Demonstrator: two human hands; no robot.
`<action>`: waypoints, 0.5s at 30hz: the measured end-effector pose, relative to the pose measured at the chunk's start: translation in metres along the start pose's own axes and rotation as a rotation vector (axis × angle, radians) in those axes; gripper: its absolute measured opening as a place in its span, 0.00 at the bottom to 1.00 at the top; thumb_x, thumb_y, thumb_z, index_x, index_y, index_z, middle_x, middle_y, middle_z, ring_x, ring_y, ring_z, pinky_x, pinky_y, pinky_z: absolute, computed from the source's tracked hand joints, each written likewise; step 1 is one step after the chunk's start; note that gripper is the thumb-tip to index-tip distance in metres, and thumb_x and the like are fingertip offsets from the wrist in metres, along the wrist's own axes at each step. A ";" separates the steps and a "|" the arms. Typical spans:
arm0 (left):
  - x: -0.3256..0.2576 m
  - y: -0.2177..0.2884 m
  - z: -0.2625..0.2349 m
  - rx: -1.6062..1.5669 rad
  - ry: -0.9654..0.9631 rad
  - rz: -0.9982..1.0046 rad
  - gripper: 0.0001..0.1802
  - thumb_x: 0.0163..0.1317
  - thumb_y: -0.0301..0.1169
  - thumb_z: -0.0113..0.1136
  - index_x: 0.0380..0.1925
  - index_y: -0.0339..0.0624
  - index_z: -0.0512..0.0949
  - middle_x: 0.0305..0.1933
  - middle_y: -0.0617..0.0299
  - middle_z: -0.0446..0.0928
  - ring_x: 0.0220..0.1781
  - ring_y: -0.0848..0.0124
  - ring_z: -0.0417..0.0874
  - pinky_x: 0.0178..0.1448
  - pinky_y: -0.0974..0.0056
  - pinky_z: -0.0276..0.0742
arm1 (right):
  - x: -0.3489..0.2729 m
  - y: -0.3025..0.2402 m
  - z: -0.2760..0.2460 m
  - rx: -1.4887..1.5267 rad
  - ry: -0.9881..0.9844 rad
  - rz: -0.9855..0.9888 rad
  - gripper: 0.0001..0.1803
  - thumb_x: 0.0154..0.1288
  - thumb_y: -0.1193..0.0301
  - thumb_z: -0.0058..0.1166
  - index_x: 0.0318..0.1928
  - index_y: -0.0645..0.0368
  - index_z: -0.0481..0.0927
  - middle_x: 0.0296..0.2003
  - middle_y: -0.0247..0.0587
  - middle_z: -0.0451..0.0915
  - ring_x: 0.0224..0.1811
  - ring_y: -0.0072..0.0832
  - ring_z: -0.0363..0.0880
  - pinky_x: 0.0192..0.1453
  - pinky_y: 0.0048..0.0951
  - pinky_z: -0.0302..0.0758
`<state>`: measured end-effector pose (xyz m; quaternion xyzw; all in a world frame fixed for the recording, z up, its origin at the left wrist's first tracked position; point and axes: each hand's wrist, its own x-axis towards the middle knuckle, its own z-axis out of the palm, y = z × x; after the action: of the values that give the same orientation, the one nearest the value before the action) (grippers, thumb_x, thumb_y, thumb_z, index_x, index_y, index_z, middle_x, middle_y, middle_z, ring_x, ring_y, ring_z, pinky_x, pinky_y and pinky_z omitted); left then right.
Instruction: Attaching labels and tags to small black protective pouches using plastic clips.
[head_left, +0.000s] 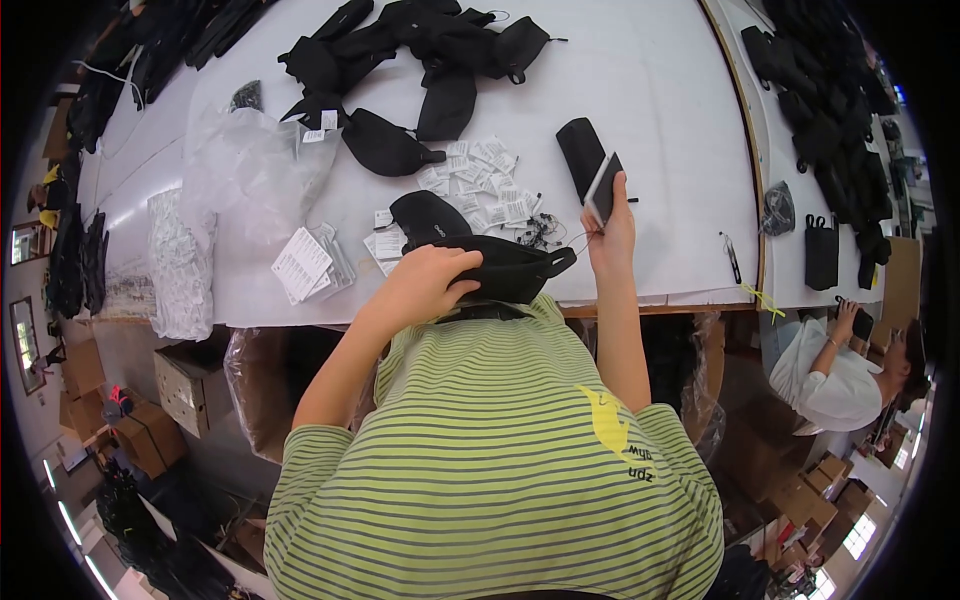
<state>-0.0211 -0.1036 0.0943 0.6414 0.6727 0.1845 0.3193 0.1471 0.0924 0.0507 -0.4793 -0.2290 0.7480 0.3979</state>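
At the table's front edge lies a small black fabric bag (pixel 515 270) with a loop at its right end. My left hand (pixel 428 284) grips its left part, fingers curled over the top. Farther right, my right hand (pixel 613 238) holds a hang tag (pixel 602 190), dark on one face and white along the other, raised off the table. A thin dark string runs from near this hand toward the bag's loop. Another black pouch (pixel 428 214) rests just beyond the bag. Behind the tag lies a black oblong pouch (pixel 580 155).
Loose white labels (pixel 485 180) and small black cords (pixel 540 230) lie beyond my hands. Stacked white tags (pixel 305 262) and a clear plastic bag (pixel 250 165) are left. Black bags (pixel 390 45) pile up at the back. A pen (pixel 732 260) lies right; a co-worker (pixel 835 370) sits farther right.
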 end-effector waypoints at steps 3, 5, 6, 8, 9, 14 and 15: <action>0.006 -0.003 0.004 0.020 0.044 0.039 0.11 0.54 0.32 0.63 0.34 0.41 0.74 0.43 0.57 0.75 0.43 0.57 0.77 0.46 0.56 0.71 | -0.002 0.011 -0.003 -0.563 -0.277 -0.404 0.22 0.60 0.58 0.62 0.19 0.59 0.72 0.14 0.24 0.66 0.17 0.17 0.56 0.22 0.21 0.51; 0.010 0.000 0.007 -0.003 0.091 0.069 0.11 0.53 0.32 0.65 0.33 0.40 0.75 0.50 0.57 0.74 0.45 0.57 0.76 0.48 0.58 0.72 | -0.020 0.006 0.006 -1.065 -0.467 -0.612 0.24 0.54 0.60 0.66 0.17 0.64 0.70 0.13 0.32 0.63 0.16 0.22 0.57 0.22 0.26 0.56; 0.013 0.004 0.005 -0.031 0.138 0.091 0.12 0.51 0.31 0.66 0.33 0.40 0.75 0.56 0.58 0.70 0.49 0.56 0.75 0.52 0.58 0.72 | -0.027 0.006 0.011 -1.189 -0.576 -0.651 0.24 0.54 0.57 0.65 0.17 0.64 0.72 0.14 0.35 0.65 0.17 0.25 0.62 0.23 0.29 0.59; 0.016 0.005 0.004 -0.061 0.182 0.111 0.12 0.49 0.30 0.67 0.32 0.40 0.76 0.62 0.58 0.67 0.52 0.56 0.74 0.55 0.58 0.71 | -0.031 0.009 0.013 -1.313 -0.686 -0.683 0.25 0.54 0.54 0.63 0.17 0.64 0.74 0.15 0.39 0.67 0.18 0.29 0.66 0.24 0.31 0.62; 0.019 0.004 0.003 -0.019 0.202 0.164 0.13 0.47 0.30 0.67 0.32 0.41 0.76 0.64 0.59 0.65 0.54 0.56 0.72 0.57 0.57 0.70 | -0.030 0.010 0.012 -1.402 -0.759 -0.622 0.26 0.55 0.51 0.61 0.18 0.63 0.76 0.16 0.39 0.69 0.20 0.32 0.69 0.26 0.33 0.65; 0.019 0.001 0.007 0.084 0.308 0.279 0.13 0.46 0.30 0.68 0.31 0.41 0.76 0.63 0.60 0.67 0.59 0.58 0.70 0.59 0.57 0.69 | -0.028 0.005 0.011 -1.665 -0.967 -0.560 0.27 0.58 0.46 0.55 0.20 0.58 0.81 0.20 0.39 0.71 0.24 0.36 0.73 0.31 0.36 0.69; 0.018 -0.002 0.010 0.065 0.266 0.317 0.13 0.45 0.30 0.68 0.31 0.41 0.77 0.60 0.60 0.69 0.57 0.59 0.71 0.58 0.57 0.69 | -0.030 0.003 0.012 -1.656 -0.995 -0.542 0.23 0.59 0.50 0.56 0.22 0.59 0.82 0.20 0.39 0.71 0.24 0.34 0.72 0.30 0.35 0.68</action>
<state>-0.0159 -0.0878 0.0823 0.7191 0.6053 0.2937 0.1739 0.1416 0.0668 0.0702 -0.1698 -0.9192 0.3524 -0.0452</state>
